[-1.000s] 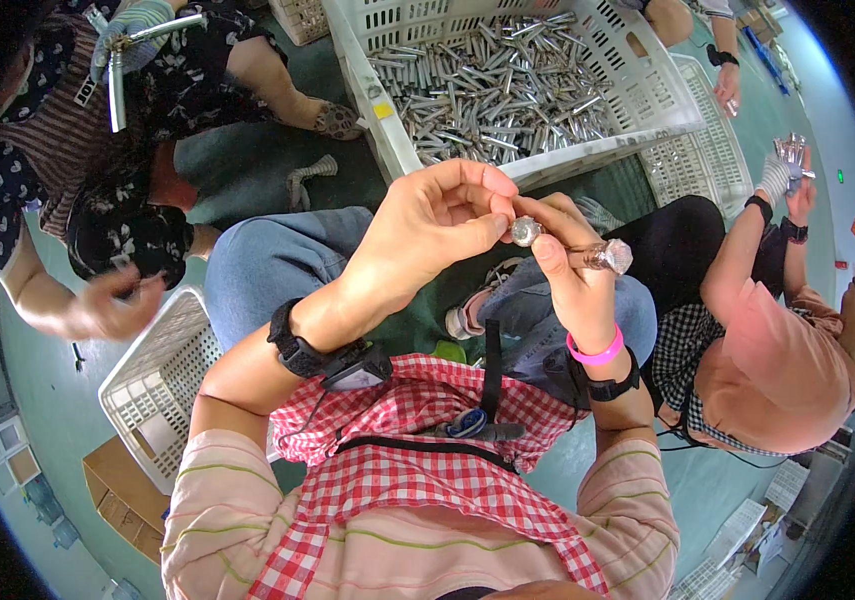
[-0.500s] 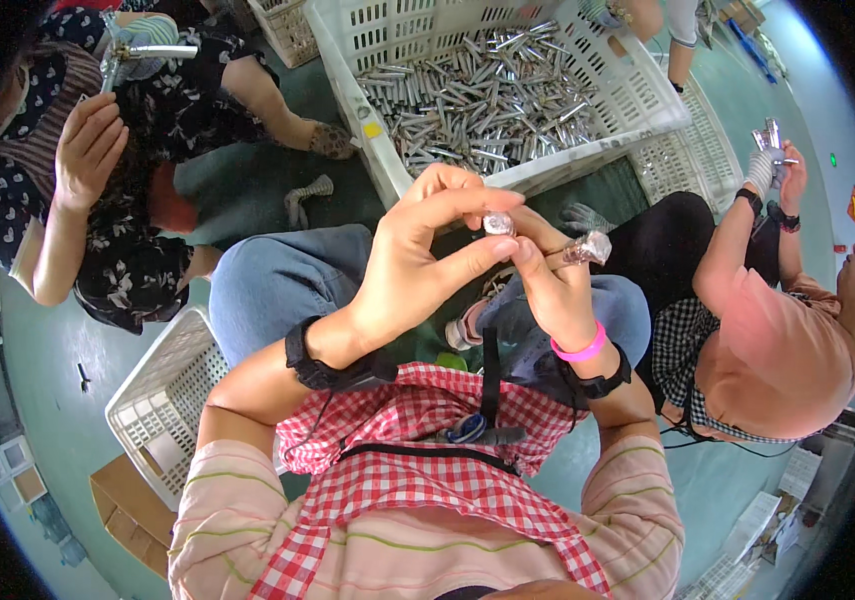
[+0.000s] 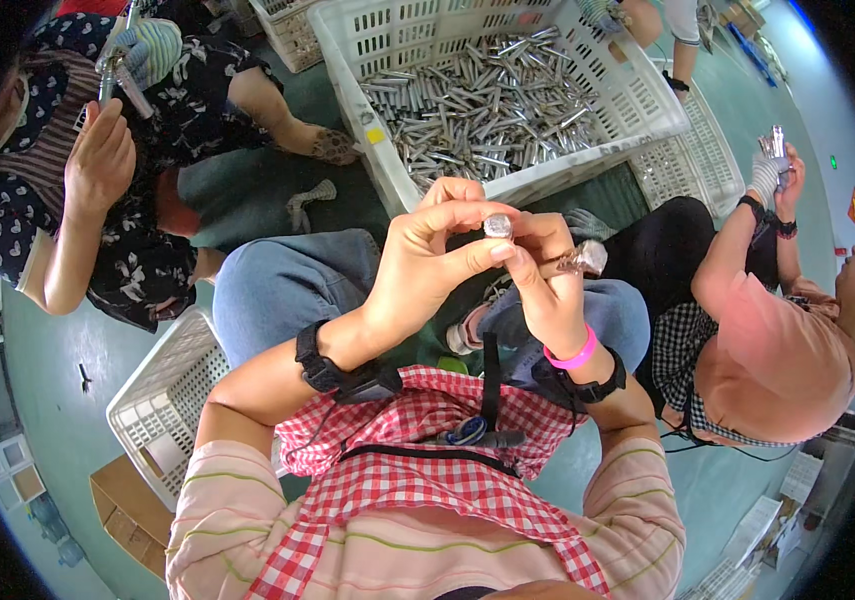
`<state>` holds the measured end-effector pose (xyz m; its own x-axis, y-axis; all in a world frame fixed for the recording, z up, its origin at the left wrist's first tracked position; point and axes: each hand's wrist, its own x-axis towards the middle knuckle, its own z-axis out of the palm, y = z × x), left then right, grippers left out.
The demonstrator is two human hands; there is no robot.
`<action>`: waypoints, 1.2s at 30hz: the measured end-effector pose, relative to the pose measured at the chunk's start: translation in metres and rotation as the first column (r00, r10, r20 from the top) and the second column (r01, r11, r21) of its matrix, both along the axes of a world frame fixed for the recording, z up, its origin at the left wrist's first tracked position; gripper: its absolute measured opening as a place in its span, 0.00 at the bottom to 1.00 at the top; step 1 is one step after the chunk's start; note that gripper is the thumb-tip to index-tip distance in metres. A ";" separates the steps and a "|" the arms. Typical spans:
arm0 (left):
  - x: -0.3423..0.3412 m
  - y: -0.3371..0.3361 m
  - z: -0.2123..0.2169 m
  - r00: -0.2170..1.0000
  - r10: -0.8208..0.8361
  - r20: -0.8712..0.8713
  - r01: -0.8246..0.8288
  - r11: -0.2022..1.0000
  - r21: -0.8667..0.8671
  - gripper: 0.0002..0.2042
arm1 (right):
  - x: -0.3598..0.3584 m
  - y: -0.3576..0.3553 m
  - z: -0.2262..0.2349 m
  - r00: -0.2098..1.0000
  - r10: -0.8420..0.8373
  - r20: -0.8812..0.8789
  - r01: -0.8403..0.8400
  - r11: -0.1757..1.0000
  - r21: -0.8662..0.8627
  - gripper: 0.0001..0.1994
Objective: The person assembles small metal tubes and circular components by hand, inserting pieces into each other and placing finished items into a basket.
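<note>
My left hand (image 3: 425, 255) is closed, its thumb and forefinger pinching a small metal piece with a rounded, silvery end (image 3: 497, 227). Close against it, the tips touching or nearly so, is my right hand (image 3: 553, 285). Its fingers are closed around a second metal piece (image 3: 587, 258), whose shiny, rough-looking end sticks out beside the knuckles. The fingers hide most of both pieces' length. Both hands are raised over my lap, in front of a big white crate (image 3: 397, 170) heaped with short silver metal tubes (image 3: 487, 100).
At the left a person's bare hand (image 3: 99, 160) and striped glove (image 3: 150, 52) hold metal tubes. Another person at the right holds several in a gloved hand (image 3: 767, 172). A white basket (image 3: 162, 385) and a cardboard box (image 3: 132, 500) stand left of me. Grey gloves lie near the crate.
The piece in my left hand has turned slightly, and its end shows rounder. The right-hand piece has dipped a little. At the left, the co-worker's tubes have swung to a different angle.
</note>
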<state>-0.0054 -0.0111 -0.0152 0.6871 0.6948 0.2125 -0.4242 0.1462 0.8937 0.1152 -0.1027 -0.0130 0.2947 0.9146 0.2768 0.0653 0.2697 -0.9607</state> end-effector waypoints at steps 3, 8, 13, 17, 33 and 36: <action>0.002 -0.002 0.001 0.999 -0.024 0.027 0.026 0.996 -0.087 0.14 | 0.002 0.001 -0.004 0.975 0.114 -0.192 -0.121 0.992 -0.028 0.11; 0.005 -0.002 -0.005 0.998 -0.039 0.051 0.038 0.999 0.022 0.13 | 0.002 0.004 0.003 0.746 0.250 -0.617 -0.301 0.953 0.022 0.10; 0.003 0.004 0.007 0.987 -0.157 -0.039 0.154 0.986 -0.070 0.09 | 0.010 0.005 0.000 0.691 0.305 -0.655 -0.406 0.914 -0.002 0.15; 0.001 0.016 0.016 0.993 -0.019 -0.114 0.049 0.962 0.268 0.08 | 0.010 0.007 0.002 0.876 0.198 -0.439 -0.261 0.961 -0.089 0.15; -0.309 -0.008 -0.016 0.221 0.847 -0.483 -0.879 0.388 0.277 0.16 | 0.030 0.007 -0.003 0.997 0.027 -0.071 -0.037 0.989 -0.145 0.15; -0.396 -0.031 -0.124 -0.178 0.810 -0.559 -0.386 0.465 0.797 0.15 | 0.035 0.011 -0.012 0.998 0.058 -0.015 -0.059 0.970 -0.234 0.11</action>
